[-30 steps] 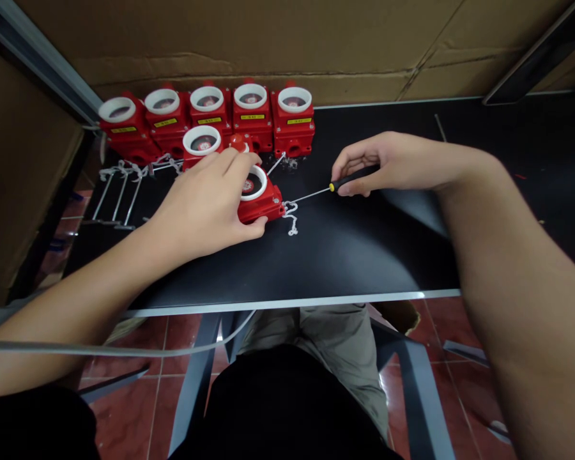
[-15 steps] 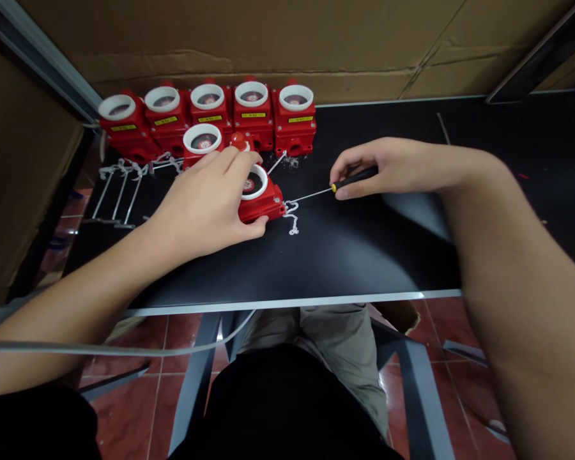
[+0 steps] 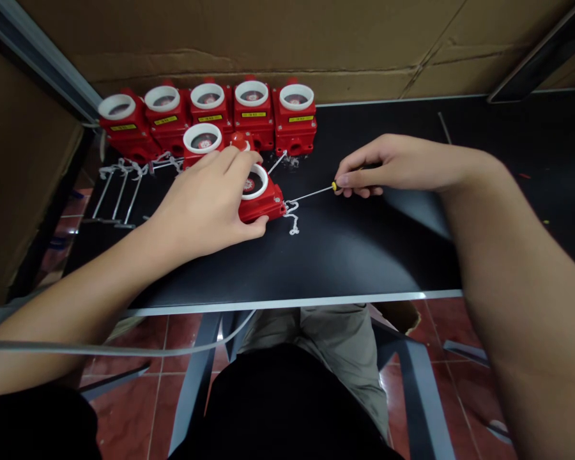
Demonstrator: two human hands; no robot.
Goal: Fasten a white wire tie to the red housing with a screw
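My left hand [image 3: 208,201] is wrapped over a red housing [image 3: 263,206] with a white ring round its dark window, lying tilted on the black table. My right hand [image 3: 368,169] is closed round the handle of a screwdriver [image 3: 314,193]; the fingers hide most of the handle, and its yellow collar shows. The thin shaft reaches left to the right end of the housing, where a white cord [image 3: 293,220] hangs loose on the table. Whether the tip sits in a screw is too small to tell.
Several red housings [image 3: 294,124] with white rings stand along the back edge. Another one [image 3: 202,139] is just behind my left hand. Metal rods with white cords [image 3: 117,195] lie at left. Cardboard [image 3: 364,51] rises behind the black table [image 3: 316,268]. A grey cable [image 3: 196,349] crosses in front.
The fingers of my right hand have shifted round the screwdriver handle, which now shows less. My left hand and the red housing have stayed in place.
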